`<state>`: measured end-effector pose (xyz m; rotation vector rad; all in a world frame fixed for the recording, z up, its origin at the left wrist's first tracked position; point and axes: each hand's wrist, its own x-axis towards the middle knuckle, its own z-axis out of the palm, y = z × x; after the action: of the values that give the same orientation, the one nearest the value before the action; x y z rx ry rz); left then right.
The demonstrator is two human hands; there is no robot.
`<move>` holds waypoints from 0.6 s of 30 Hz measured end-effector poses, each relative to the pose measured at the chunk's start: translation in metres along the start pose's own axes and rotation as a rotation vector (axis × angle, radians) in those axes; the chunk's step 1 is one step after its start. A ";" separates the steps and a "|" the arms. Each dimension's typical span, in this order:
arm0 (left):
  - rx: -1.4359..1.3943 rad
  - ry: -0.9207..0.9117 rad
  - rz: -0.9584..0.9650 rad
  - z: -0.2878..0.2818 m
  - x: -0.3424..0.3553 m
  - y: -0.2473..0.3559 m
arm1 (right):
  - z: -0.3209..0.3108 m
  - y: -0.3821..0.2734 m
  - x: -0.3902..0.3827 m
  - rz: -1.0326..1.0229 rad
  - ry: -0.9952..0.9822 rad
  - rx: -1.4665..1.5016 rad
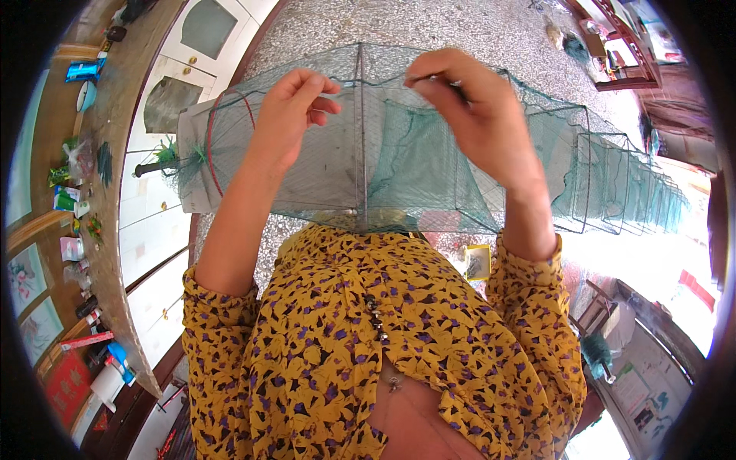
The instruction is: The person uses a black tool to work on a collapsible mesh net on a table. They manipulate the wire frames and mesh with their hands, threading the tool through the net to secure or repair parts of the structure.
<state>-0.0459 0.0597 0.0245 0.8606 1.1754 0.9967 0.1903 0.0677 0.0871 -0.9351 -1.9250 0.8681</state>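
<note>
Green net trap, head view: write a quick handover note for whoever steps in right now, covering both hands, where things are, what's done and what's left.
Left hand: raised at the top edge of the green net trap, fingertips pinched by the upright metal frame rod; what its grip holds is too fine to tell.
Right hand: pinching a thin dark tool at the same top edge, right of the rod.
The trap lies across the lap and stretches away to the right over the speckled floor.
Done: cannot tell.
Left: the handwork at that top edge looks unfinished.
</note>
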 end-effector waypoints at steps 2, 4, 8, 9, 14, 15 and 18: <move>0.061 0.008 0.000 0.000 0.004 0.000 | 0.014 0.025 -0.002 -0.020 -0.032 -0.268; 0.098 0.002 0.004 0.003 0.007 -0.003 | 0.023 0.042 -0.003 -0.009 -0.044 -0.424; 0.163 -0.013 0.009 0.008 0.006 -0.006 | 0.039 0.058 -0.006 0.022 -0.040 -0.516; 0.184 -0.013 0.013 0.009 0.007 -0.005 | 0.040 0.060 -0.005 0.012 -0.042 -0.548; 0.323 -0.006 0.099 0.010 0.010 -0.022 | 0.052 0.073 -0.007 0.041 -0.063 -0.472; 0.366 0.001 0.122 0.010 0.011 -0.022 | 0.053 0.075 -0.006 0.045 -0.057 -0.446; 0.449 0.008 0.069 0.012 0.010 -0.026 | 0.058 0.081 -0.011 0.032 -0.039 -0.338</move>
<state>-0.0285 0.0598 0.0000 1.2579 1.4102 0.8004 0.1678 0.0856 -0.0089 -1.1550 -2.1356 0.5908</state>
